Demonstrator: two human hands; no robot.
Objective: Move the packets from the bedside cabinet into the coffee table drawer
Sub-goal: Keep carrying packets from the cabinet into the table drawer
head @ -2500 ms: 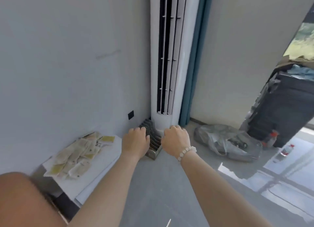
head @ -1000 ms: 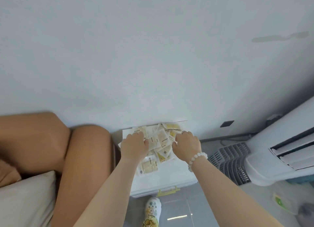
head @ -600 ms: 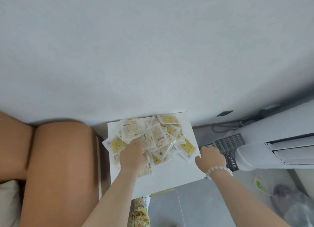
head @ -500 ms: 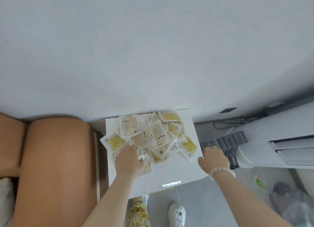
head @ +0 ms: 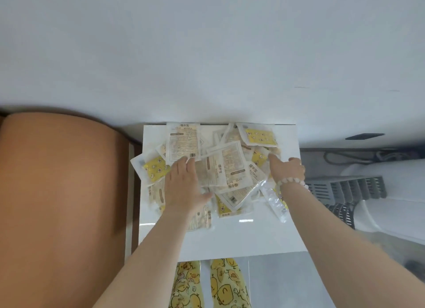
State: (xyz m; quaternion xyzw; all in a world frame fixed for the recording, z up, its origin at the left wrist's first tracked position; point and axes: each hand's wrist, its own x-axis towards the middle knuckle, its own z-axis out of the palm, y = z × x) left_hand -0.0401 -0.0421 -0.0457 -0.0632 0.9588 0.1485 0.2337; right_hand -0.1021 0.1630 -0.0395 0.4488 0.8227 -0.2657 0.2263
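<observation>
A loose heap of several white and yellow packets (head: pixel 226 167) lies on the white top of the bedside cabinet (head: pixel 241 238), against the wall. My left hand (head: pixel 185 188) lies flat on the left part of the heap, fingers straight and thumb spread. At the heap's right edge my right hand (head: pixel 286 169), with a bead bracelet on the wrist, touches the packets with its fingers stretched into them. No coffee table or drawer is in view.
A brown padded headboard (head: pixel 62 192) stands left of the cabinet. A white floor-standing air conditioner with a grey grille (head: pixel 349 192) is close on the right. A wall socket (head: pixel 364 136) and cable are behind it. My yellow-patterned trouser legs show below the cabinet's front edge.
I have turned from the air conditioner to the cabinet and come closer. Both hands have moved onto the heap; the right hand has gone from the cabinet's right edge in to the packets.
</observation>
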